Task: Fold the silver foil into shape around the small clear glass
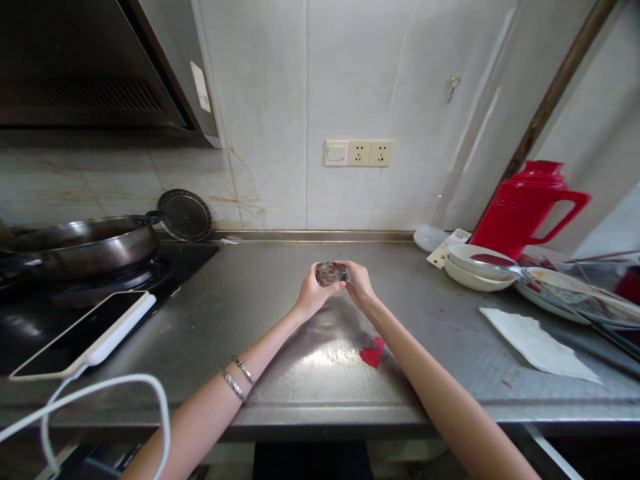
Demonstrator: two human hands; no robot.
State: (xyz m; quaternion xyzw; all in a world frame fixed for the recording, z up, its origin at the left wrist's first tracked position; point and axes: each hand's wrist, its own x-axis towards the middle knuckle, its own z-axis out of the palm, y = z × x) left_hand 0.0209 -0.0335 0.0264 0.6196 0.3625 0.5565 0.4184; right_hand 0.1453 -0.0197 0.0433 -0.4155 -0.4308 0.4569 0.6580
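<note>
Over the steel counter (250, 293), my left hand (313, 291) and my right hand (358, 283) meet around a small, clear, glass-like container (327, 273). It looks greyish brown with a few reddish spots; its exact kind and contents are too small to tell. Fingers of both hands curl round its sides, the left hand on its left and the right hand on its right. Closer to me, beside my right forearm, a torn red scrap (372, 352) lies on the metal.
At left, a steel pan (95, 250) sits on the stove, with a phone (83, 337) and white cable (135, 379) in front. A red thermos jug (523, 210), stacked bowls (475, 273), plates (550, 300) and a white napkin (537, 341) occupy the right.
</note>
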